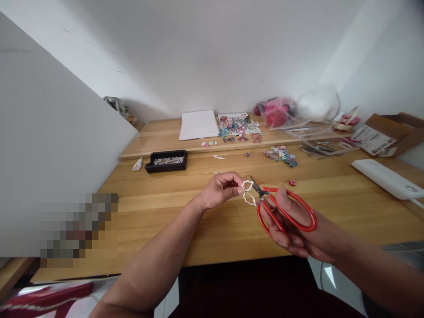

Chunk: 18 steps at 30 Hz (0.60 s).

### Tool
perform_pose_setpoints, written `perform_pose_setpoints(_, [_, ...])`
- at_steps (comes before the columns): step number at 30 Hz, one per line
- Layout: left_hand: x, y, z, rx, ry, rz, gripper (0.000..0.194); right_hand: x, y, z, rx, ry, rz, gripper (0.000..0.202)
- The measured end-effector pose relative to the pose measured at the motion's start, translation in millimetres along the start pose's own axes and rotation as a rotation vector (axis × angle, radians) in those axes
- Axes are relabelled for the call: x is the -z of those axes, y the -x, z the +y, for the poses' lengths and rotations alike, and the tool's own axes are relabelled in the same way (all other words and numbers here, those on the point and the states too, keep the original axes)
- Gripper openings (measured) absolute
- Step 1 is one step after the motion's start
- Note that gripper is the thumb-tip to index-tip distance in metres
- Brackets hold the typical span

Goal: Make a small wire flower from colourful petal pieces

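Your left hand [220, 191] pinches a thin white scalloped outline [245, 201] between thumb and fingertips at its left side, holding it up over the wooden tabletop [149, 221]. Your right hand [318, 240] is wrapped around the red-handled scissors [291, 221], fingers and thumb at the spread loops, with the dark blades [257, 187] right beside the outline's right edge. You can't tell from here whether any of the white is actually between them.

Watch that edge: the strips look narrow, so a small twist of the right wrist could nick or sever one. The grip is on one side only, which leaves the far loops free to bend, or to swing into the blades if either hand shifts. Your left fingertips are also near the blade tips, so a slip forward could catch skin.

Behind the blades, a fine reddish thread seems to run toward the red spool [292, 183]; if it drifts into the opening, it could snag or get cut. The loose white slivers [218, 157] and the clustered small spools [281, 154] lie farther back, though a sweeping sleeve or elbow could scatter them
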State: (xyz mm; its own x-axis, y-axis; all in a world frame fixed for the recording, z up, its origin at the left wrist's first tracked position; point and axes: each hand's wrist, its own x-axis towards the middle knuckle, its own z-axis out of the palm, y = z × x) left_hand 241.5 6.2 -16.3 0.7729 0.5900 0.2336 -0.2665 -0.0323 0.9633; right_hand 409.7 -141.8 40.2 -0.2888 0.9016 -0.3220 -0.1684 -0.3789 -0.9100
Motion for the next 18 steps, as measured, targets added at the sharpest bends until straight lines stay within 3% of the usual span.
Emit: perform_pose_setpoints(18, [2.6,-0.8,-2.8,0.034,-0.015,0.003,0.026,-0.9,-2.5,-3.6,-0.025,0.134,0.067,0.050])
